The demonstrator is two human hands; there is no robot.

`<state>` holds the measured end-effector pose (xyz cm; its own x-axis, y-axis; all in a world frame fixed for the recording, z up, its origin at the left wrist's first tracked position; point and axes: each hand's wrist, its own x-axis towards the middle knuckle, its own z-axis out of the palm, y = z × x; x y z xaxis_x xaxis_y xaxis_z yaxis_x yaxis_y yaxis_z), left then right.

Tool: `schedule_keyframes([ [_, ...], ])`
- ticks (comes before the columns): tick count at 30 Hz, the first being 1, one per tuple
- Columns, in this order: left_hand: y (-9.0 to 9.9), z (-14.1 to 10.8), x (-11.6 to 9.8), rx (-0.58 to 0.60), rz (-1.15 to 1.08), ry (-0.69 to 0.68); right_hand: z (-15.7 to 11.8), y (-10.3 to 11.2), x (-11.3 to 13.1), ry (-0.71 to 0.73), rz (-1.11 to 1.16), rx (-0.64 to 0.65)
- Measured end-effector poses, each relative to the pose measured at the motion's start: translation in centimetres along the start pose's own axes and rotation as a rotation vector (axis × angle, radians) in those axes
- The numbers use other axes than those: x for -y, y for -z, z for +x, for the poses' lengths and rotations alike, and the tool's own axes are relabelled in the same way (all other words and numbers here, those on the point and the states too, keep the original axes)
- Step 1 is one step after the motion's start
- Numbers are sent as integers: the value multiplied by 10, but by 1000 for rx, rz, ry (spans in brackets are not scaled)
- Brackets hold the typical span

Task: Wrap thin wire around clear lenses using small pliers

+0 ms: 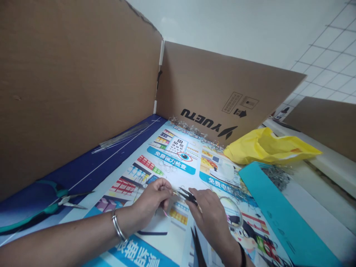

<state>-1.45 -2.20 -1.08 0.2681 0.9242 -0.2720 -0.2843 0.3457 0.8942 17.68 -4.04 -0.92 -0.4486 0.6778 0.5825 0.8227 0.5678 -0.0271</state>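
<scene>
My left hand (152, 200), with a silver bangle on its wrist, pinches a small wire piece (175, 193) near the middle of the view. Close to its right, my right hand (210, 213) is closed around black-tipped pliers (189, 196), whose jaws reach to the wire. A thin pinkish strand hangs under the left fingertips. Below my right hand lies another dark pointed tool (198, 248). Beside the right hand rests a coil of pale wire (232, 211) on the printed poster sheet (182, 180).
Teal-handled pliers (65, 200) lie open at the left. Straight wires (122, 137) rest by the cardboard wall (78, 81). At the right are a yellow bag (269, 146) and a teal-edged box (289, 218) with wire bits. More wire scraps (194, 131) line the back.
</scene>
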Motion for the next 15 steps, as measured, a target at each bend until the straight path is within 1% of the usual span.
schedule_keyframes([
  [5, 0, 0, 3, 37, 6, 8, -1, -3, 0, -8, 45, 17],
  [12, 1, 1, 8, 175, 95, 21, 2, 0, 3, 12, 55, 38],
  [15, 1, 2, 9, 184, 106, 23, 3, 0, 3, 17, 82, 41],
])
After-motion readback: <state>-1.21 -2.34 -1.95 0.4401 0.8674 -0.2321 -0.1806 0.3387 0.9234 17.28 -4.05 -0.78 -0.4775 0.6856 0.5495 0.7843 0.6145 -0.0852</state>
